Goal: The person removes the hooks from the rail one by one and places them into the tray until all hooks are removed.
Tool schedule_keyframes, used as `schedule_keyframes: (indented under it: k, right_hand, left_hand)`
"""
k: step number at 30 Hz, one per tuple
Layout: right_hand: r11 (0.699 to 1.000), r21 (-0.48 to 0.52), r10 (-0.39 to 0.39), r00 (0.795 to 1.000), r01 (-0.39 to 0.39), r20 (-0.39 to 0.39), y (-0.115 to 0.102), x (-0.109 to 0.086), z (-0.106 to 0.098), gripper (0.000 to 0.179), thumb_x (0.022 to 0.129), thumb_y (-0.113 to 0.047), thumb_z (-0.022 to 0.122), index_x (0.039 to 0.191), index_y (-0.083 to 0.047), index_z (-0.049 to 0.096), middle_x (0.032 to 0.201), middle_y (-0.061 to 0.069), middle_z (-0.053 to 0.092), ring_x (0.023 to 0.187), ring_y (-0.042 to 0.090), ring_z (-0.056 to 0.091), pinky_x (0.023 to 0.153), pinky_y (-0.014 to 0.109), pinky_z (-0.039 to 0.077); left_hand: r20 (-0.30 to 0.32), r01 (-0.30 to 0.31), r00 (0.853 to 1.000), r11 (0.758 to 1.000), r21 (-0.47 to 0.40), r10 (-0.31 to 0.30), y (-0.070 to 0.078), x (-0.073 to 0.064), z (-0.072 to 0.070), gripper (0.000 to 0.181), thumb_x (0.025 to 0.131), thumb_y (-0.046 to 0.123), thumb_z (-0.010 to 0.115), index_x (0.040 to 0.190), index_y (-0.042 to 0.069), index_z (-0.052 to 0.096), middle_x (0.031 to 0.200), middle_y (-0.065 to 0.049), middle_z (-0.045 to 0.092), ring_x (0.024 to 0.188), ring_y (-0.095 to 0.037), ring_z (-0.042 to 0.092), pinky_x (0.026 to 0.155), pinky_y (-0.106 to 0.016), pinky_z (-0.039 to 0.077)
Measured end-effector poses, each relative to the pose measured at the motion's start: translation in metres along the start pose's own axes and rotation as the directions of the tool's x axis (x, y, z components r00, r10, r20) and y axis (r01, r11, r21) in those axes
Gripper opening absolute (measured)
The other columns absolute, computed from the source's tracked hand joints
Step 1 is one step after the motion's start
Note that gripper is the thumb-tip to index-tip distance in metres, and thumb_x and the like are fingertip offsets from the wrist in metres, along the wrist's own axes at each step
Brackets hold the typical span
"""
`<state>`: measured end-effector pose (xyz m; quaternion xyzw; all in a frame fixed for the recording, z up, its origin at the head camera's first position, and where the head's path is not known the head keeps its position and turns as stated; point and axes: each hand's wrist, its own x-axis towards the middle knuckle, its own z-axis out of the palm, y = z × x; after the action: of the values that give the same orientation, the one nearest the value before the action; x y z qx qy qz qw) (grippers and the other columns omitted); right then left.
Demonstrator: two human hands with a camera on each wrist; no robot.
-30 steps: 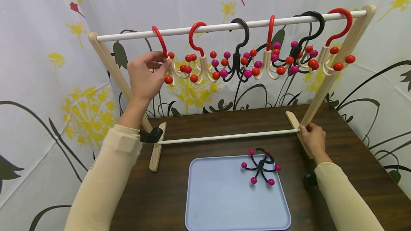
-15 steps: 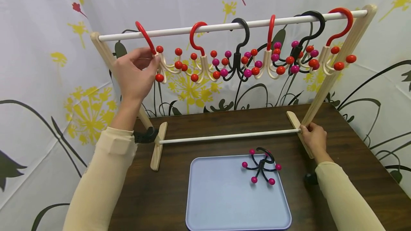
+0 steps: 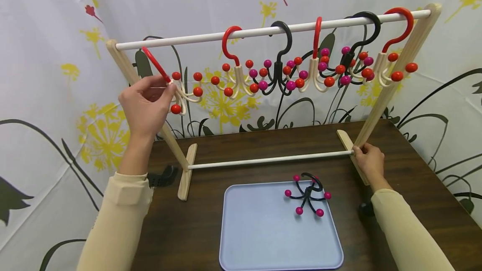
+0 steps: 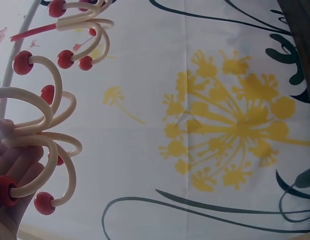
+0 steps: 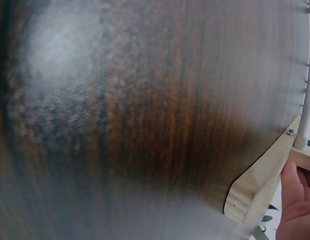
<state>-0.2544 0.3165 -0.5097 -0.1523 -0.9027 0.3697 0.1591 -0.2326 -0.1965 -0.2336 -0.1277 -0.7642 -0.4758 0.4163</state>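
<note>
My left hand (image 3: 144, 103) pinches a small octopus-style hanger (image 3: 157, 65) by its neck, just below the red hook. Its cream arms end in red balls, and the hook's tip sits below the rack's white top rail (image 3: 177, 41), apart from it. In the left wrist view, the held hanger's curved cream arms (image 4: 56, 155) spread out in front of the fingers. My right hand (image 3: 369, 160) grips the foot of the wooden rack's right post (image 3: 380, 95), where the lower white bar (image 3: 271, 160) joins. In the right wrist view, fingers (image 5: 292, 187) press against the wood.
Several hangers stay on the rail, among them a red-hooked one (image 3: 230, 49) and a black one (image 3: 278, 70). On the dark table (image 3: 165, 229), a blue-grey tray (image 3: 271, 237) carries a black hanger (image 3: 306, 193) with magenta balls. A patterned curtain (image 3: 45, 95) hangs behind.
My left hand has moved the red-hooked hanger leftward along the rail, then down and off it, so its hook is now below the rail. My right hand keeps its grip on the post.
</note>
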Motion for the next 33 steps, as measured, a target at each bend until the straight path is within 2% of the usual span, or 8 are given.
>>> schedule_keyframes:
  k: [3, 7, 13, 15, 18, 22, 27, 33]
  right_hand:
    - [1.0, -0.008, -0.002, 1.0, 0.002, 0.01, 0.0, 0.001, -0.001, 0.032, 0.099, -0.025, 0.054, 0.1, 0.005, 0.065, 0.099, 0.025, 0.067, 0.089, 0.041, 0.056, 0.075, 0.051, 0.045]
    - [1.0, -0.007, -0.002, 1.0, 0.002, 0.015, 0.0, 0.001, -0.002, 0.034, 0.1, -0.025, 0.053, 0.102, 0.006, 0.065, 0.099, 0.026, 0.066, 0.088, 0.04, 0.057, 0.074, 0.051, 0.046]
    - [1.0, -0.013, -0.012, 1.0, 0.013, 0.014, 0.0, 0.003, -0.002, 0.034, 0.1, -0.026, 0.053, 0.105, 0.006, 0.065, 0.099, 0.025, 0.066, 0.087, 0.04, 0.057, 0.074, 0.051, 0.045]
    - [1.0, -0.012, -0.008, 1.0, 0.009, 0.016, 0.001, 0.003, -0.001, 0.034, 0.1, -0.025, 0.052, 0.105, 0.006, 0.065, 0.099, 0.025, 0.066, 0.088, 0.04, 0.057, 0.075, 0.051, 0.045]
    - [1.0, -0.01, -0.01, 1.0, 0.011, 0.011, 0.003, 0.002, 0.0, 0.034, 0.1, -0.025, 0.053, 0.104, 0.006, 0.065, 0.099, 0.026, 0.066, 0.088, 0.04, 0.057, 0.075, 0.052, 0.045]
    - [1.0, -0.005, -0.022, 1.0, 0.022, -0.002, 0.002, 0.003, -0.001, 0.034, 0.1, -0.025, 0.053, 0.104, 0.007, 0.065, 0.099, 0.026, 0.066, 0.087, 0.04, 0.057, 0.075, 0.052, 0.045]
    - [1.0, -0.007, -0.03, 1.0, 0.03, -0.004, 0.004, 0.003, 0.001, 0.033, 0.099, -0.024, 0.054, 0.103, 0.007, 0.066, 0.098, 0.026, 0.067, 0.087, 0.041, 0.057, 0.074, 0.052, 0.045]
    - [1.0, -0.006, -0.031, 0.999, 0.031, -0.022, 0.003, 0.002, 0.002, 0.033, 0.099, -0.025, 0.055, 0.101, 0.006, 0.066, 0.096, 0.026, 0.067, 0.085, 0.041, 0.057, 0.073, 0.052, 0.045]
  left_hand:
    - [0.019, 0.011, 1.0, 1.0, -0.004, -0.011, 0.0, -0.015, -0.005, 0.018, 0.082, 0.002, 0.073, 0.096, -0.011, 0.072, 0.087, -0.021, 0.072, 0.068, 0.002, 0.065, 0.067, -0.013, 0.052]
    - [0.092, 0.008, 0.996, 1.0, 0.003, -0.008, -0.005, -0.043, -0.007, 0.013, 0.081, -0.004, 0.073, 0.091, -0.012, 0.07, 0.082, -0.024, 0.07, 0.066, 0.0, 0.065, 0.063, -0.012, 0.052]
    - [0.223, -0.05, 0.973, 0.996, -0.069, 0.064, -0.021, -0.094, 0.011, 0.01, 0.077, -0.014, 0.072, 0.085, -0.011, 0.069, 0.078, -0.021, 0.07, 0.065, -0.02, 0.068, 0.059, -0.016, 0.054]
    - [0.267, -0.031, 0.962, 0.993, -0.117, 0.061, -0.024, -0.112, 0.023, 0.012, 0.076, -0.016, 0.071, 0.086, -0.011, 0.068, 0.079, -0.02, 0.07, 0.066, -0.028, 0.069, 0.06, -0.02, 0.056]
    - [0.323, 0.005, 0.945, 0.988, -0.155, 0.046, -0.037, -0.142, 0.042, 0.014, 0.075, -0.016, 0.073, 0.086, -0.008, 0.069, 0.08, -0.017, 0.071, 0.068, -0.029, 0.07, 0.061, -0.029, 0.058]
    - [0.393, 0.035, 0.918, 0.98, -0.196, 0.045, -0.052, -0.179, 0.065, 0.016, 0.076, -0.01, 0.076, 0.09, -0.002, 0.07, 0.085, -0.011, 0.072, 0.072, -0.021, 0.071, 0.063, -0.033, 0.059]
    - [0.483, 0.019, 0.872, 0.981, -0.192, 0.077, -0.05, -0.219, 0.082, 0.019, 0.077, -0.006, 0.075, 0.091, 0.005, 0.071, 0.087, -0.001, 0.071, 0.078, -0.01, 0.07, 0.07, -0.026, 0.058]
    - [0.524, -0.028, 0.839, 0.975, -0.222, 0.143, -0.035, -0.256, 0.098, 0.025, 0.074, -0.005, 0.075, 0.089, 0.015, 0.069, 0.084, 0.007, 0.069, 0.08, -0.002, 0.068, 0.073, -0.021, 0.056]
